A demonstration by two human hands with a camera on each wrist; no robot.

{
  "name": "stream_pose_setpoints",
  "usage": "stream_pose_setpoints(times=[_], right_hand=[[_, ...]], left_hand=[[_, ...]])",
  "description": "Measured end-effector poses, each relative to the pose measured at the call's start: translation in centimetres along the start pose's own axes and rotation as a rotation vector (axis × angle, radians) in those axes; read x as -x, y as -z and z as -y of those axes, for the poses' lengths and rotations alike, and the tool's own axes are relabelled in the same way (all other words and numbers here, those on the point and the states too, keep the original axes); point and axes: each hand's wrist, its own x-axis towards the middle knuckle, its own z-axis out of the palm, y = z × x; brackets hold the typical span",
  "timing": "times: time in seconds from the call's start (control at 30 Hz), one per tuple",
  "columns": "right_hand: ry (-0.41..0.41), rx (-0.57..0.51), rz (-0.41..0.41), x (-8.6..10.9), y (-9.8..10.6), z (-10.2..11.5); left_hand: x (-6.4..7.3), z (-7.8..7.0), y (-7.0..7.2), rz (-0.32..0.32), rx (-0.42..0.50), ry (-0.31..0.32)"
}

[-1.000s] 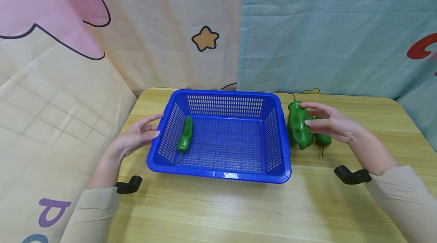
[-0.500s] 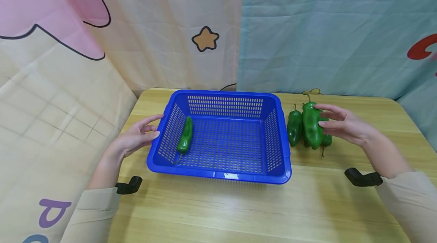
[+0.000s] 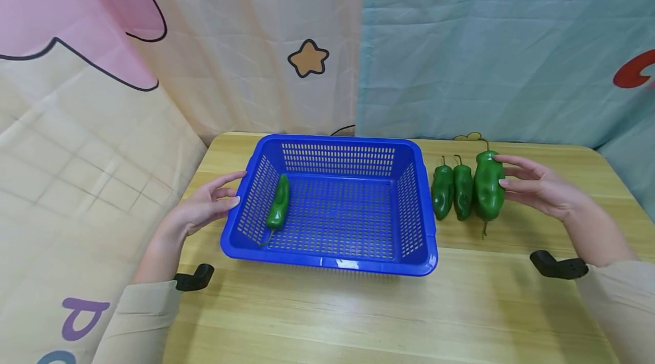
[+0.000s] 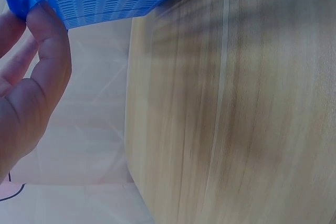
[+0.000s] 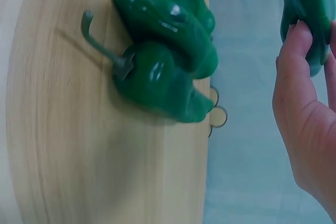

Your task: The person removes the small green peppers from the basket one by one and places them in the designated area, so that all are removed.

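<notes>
My right hand (image 3: 547,190) pinches a large green pepper (image 3: 488,185) between thumb and fingers, its stem toward the back curtain. In the right wrist view, this held pepper (image 5: 312,3) is at the upper right, raised off the table. Beneath it lies another green pepper (image 5: 152,77), mostly hidden in the head view except its stem. Two more green peppers (image 3: 442,190) (image 3: 463,193) lie side by side to its left. At the blue plastic basket (image 3: 327,264), my left hand (image 3: 204,205) holds the left rim with thumb and fingers. One long green pepper (image 3: 278,202) is inside, along the left wall.
The wooden table (image 3: 358,318) carries the basket and peppers. Printed curtains hang close behind its far edge, one pale beige (image 3: 230,68) and one light blue (image 3: 486,57). A black wrist device (image 3: 558,267) sticks out from the right sleeve, with another (image 3: 194,277) at the left.
My right hand has carried the large pepper to the right, away from the basket, uncovering two smaller peppers. The left hand and basket have stayed in place.
</notes>
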Motion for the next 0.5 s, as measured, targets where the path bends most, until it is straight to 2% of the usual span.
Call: stream_pose_setpoints(times=[0.3, 0.5], right_hand=[[0.002, -0.096, 0.052, 0.4, 1.4, -0.4], [-0.009, -0.084, 0.032, 0.8, 2.0, -0.5]], left_hand=[[0.0, 0.0, 0.0, 0.015, 0.026, -0.013], [0.0, 0.1, 0.0, 0.022, 0.042, -0.017]])
